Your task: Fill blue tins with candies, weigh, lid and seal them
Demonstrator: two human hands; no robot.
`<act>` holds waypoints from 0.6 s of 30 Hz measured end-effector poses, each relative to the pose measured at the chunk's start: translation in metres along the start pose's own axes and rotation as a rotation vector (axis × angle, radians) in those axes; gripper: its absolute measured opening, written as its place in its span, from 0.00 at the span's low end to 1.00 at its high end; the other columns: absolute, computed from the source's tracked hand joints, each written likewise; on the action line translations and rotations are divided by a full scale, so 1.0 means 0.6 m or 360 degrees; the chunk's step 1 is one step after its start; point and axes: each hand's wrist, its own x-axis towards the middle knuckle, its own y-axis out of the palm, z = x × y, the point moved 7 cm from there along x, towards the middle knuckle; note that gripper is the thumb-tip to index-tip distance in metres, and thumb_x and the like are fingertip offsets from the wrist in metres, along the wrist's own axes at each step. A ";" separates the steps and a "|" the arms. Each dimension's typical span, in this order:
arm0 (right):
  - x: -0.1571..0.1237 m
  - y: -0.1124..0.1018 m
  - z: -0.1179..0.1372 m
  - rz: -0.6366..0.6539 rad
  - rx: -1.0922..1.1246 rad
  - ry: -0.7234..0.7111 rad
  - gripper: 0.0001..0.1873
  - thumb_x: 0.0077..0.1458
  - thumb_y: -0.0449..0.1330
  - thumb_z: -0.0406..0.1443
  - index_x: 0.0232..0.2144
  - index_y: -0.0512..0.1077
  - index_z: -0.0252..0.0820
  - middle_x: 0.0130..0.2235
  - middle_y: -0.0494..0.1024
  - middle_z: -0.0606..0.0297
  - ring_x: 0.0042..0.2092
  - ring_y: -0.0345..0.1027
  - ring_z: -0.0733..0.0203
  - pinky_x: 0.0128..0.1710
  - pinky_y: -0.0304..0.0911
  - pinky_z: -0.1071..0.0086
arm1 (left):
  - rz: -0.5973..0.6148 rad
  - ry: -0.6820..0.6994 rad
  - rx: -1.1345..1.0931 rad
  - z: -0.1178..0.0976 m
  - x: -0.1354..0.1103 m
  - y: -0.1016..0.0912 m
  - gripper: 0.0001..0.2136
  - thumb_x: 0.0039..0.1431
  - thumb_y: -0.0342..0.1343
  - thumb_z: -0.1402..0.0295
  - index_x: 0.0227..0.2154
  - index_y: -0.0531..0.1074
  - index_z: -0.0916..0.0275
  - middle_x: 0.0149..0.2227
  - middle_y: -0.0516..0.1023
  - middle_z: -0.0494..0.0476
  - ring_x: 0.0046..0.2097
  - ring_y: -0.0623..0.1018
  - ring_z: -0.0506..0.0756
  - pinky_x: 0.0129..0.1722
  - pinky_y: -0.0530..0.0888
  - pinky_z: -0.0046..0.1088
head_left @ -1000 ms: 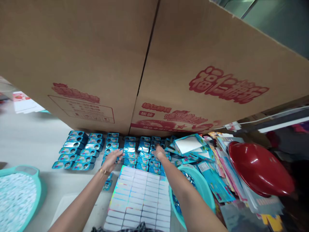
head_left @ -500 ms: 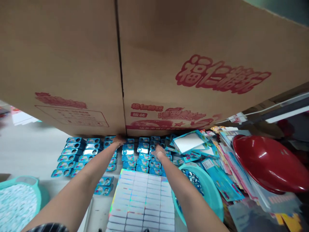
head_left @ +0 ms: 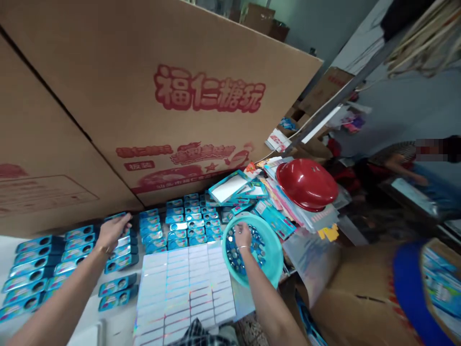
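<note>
My left hand (head_left: 113, 230) reaches over rows of small blue boxes (head_left: 72, 254) laid flat on the table, its fingers curled around one blue box at the rows' far end by the cardboard wall. My right hand (head_left: 243, 235) dips into a teal bowl (head_left: 273, 254) filled with small round shiny pieces; its fingers point down into them and what they hold is hidden. A holographic sticker sheet (head_left: 183, 288) lies between my two arms. More blue boxes (head_left: 187, 221) are lined up beyond the sheet.
A large cardboard panel (head_left: 180, 96) with red print stands along the table's far side. A red bowl (head_left: 306, 185) rests upside down on a pile of printed cards (head_left: 273, 216). A cardboard box (head_left: 360, 298) sits at the right. Another person (head_left: 403, 158) is at the far right.
The view has swung right. My right hand left the blue boxes and went into the teal bowl. My left hand drew back left along the rows of boxes.
</note>
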 end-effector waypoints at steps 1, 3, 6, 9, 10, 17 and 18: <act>0.007 -0.023 -0.034 -0.0038 0.0013 0.0078 0.11 0.56 0.56 0.36 0.42 0.69 0.40 0.48 0.74 0.53 0.56 0.65 0.53 0.59 0.56 0.60 | -0.0001 -0.0026 -0.0195 0.012 -0.026 0.008 0.14 0.69 0.39 0.64 0.42 0.70 0.61 0.29 0.76 0.51 0.31 0.73 0.49 0.24 0.66 0.19; 0.016 -0.038 -0.080 -0.0052 0.0058 0.0157 0.12 0.52 0.60 0.36 0.40 0.69 0.42 0.50 0.72 0.52 0.61 0.59 0.50 0.62 0.51 0.55 | 0.0106 -0.0145 -0.0724 0.043 -0.083 0.044 0.13 0.66 0.40 0.70 0.41 0.71 0.59 0.31 0.77 0.53 0.30 0.74 0.50 0.24 0.70 0.21; 0.000 0.003 -0.098 0.0054 0.0138 0.0120 0.15 0.45 0.67 0.36 0.37 0.70 0.45 0.51 0.71 0.54 0.63 0.56 0.48 0.64 0.49 0.52 | 0.0406 -0.0652 -0.2006 0.082 -0.172 0.140 0.16 0.58 0.45 0.77 0.45 0.72 0.61 0.36 0.78 0.58 0.31 0.78 0.52 0.26 0.77 0.26; -0.038 0.055 -0.104 0.0176 0.0197 0.0069 0.12 0.45 0.66 0.36 0.34 0.70 0.48 0.50 0.72 0.55 0.63 0.58 0.48 0.64 0.50 0.53 | 0.0615 -0.0859 -0.2503 0.079 -0.232 0.210 0.25 0.54 0.45 0.82 0.55 0.66 0.63 0.41 0.78 0.61 0.37 0.81 0.53 0.34 0.80 0.26; -0.047 0.065 -0.109 0.0205 0.0218 0.0069 0.10 0.47 0.64 0.37 0.34 0.70 0.49 0.49 0.72 0.55 0.62 0.59 0.48 0.64 0.52 0.52 | 0.0679 -0.0861 -0.2530 0.072 -0.243 0.225 0.27 0.54 0.45 0.84 0.57 0.65 0.62 0.44 0.78 0.62 0.39 0.82 0.52 0.35 0.80 0.25; -0.011 0.029 -0.183 0.0197 0.0517 0.0331 0.06 0.49 0.60 0.44 0.27 0.71 0.52 0.43 0.78 0.54 0.58 0.65 0.41 0.56 0.63 0.52 | 0.0746 -0.0271 -0.1524 -0.022 -0.218 0.251 0.13 0.55 0.56 0.77 0.44 0.72 0.64 0.44 0.79 0.63 0.26 0.74 0.45 0.23 0.70 0.18; -0.006 0.020 -0.197 0.0193 0.0586 0.0406 0.07 0.51 0.60 0.46 0.28 0.72 0.52 0.41 0.78 0.54 0.56 0.68 0.41 0.52 0.67 0.52 | 0.0697 -0.0133 -0.1222 -0.041 -0.204 0.254 0.09 0.56 0.57 0.73 0.41 0.72 0.65 0.42 0.80 0.62 0.24 0.72 0.44 0.22 0.67 0.19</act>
